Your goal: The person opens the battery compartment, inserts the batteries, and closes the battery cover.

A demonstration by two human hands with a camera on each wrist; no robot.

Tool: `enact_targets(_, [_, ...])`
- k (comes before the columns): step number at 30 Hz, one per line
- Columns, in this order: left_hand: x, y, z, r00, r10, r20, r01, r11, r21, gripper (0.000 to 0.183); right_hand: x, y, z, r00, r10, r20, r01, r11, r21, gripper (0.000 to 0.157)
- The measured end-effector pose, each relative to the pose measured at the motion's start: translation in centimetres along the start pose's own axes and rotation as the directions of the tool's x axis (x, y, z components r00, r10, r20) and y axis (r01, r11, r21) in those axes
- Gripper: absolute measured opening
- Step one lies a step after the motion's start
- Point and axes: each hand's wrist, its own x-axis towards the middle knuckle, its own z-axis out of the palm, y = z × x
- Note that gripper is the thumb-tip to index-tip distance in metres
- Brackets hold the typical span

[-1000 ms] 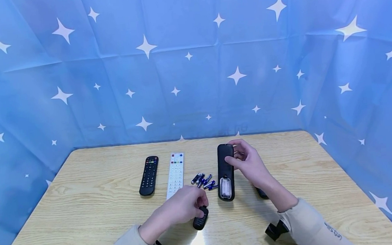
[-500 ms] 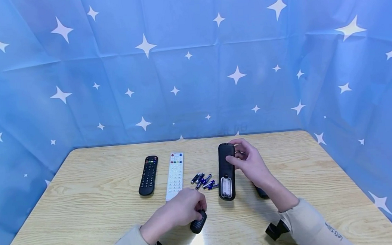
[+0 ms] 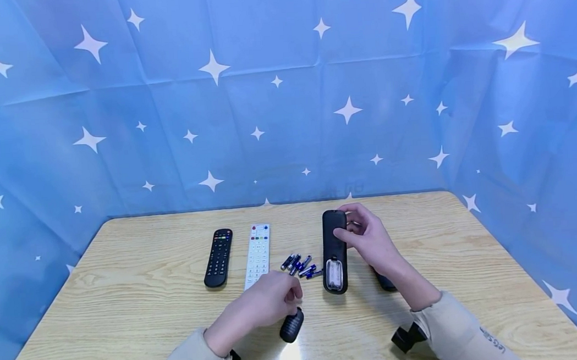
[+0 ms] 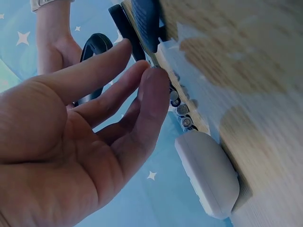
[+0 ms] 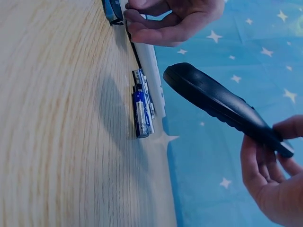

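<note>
My right hand (image 3: 366, 238) grips a black remote control (image 3: 332, 227) by its upper end, raised off the table with its back showing. Its battery compartment (image 3: 334, 274) has no cover on, and bright cylindrical shapes inside look like batteries. In the right wrist view this remote (image 5: 218, 99) slants, with thumb and fingers at its thin end. My left hand (image 3: 273, 296) hovers just above a small ridged black battery cover (image 3: 292, 326) on the table. In the left wrist view its fingers (image 4: 156, 94) are bent loosely, thumb apart, with the cover (image 4: 147, 23) beyond them.
Several loose batteries (image 3: 301, 266) lie between the hands. A white remote (image 3: 257, 256) lies partly behind my left hand, and a black remote (image 3: 219, 258) farther left. Another dark object (image 3: 386, 282) is mostly hidden under my right forearm. A starry blue curtain (image 3: 283, 92) borders the table.
My left hand has drawn the battery cover slightly toward the near left, then lifted its fingers off it. My right hand and its remote have shifted slightly right.
</note>
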Motion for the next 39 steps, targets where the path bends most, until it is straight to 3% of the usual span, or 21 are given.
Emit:
enact_targets(19, [2.8, 0.6, 0.2, 0.996, 0.043, -0.073, -0.034, 0.992, 0.121, 0.021, 0.1, 0.1, -0.7, 1.000, -0.013, 0.005, 0.013, 1.000, -0.016, 0.042])
enact_targets(30, [4.6, 0.1, 0.6, 0.991, 0.102, -0.088, -0.082, 0.975, 0.208, 0.004, 0.1, 0.2, -0.8, 1.000, -0.020, 0.008, 0.021, 0.999, -0.033, 0.042])
enact_targets(39, [5.3, -0.2, 0.8, 0.988, 0.123, -0.096, -0.096, 0.964, 0.248, 0.014, 0.2, 0.2, -0.9, 1.000, -0.019, 0.017, 0.020, 0.999, -0.029, 0.042])
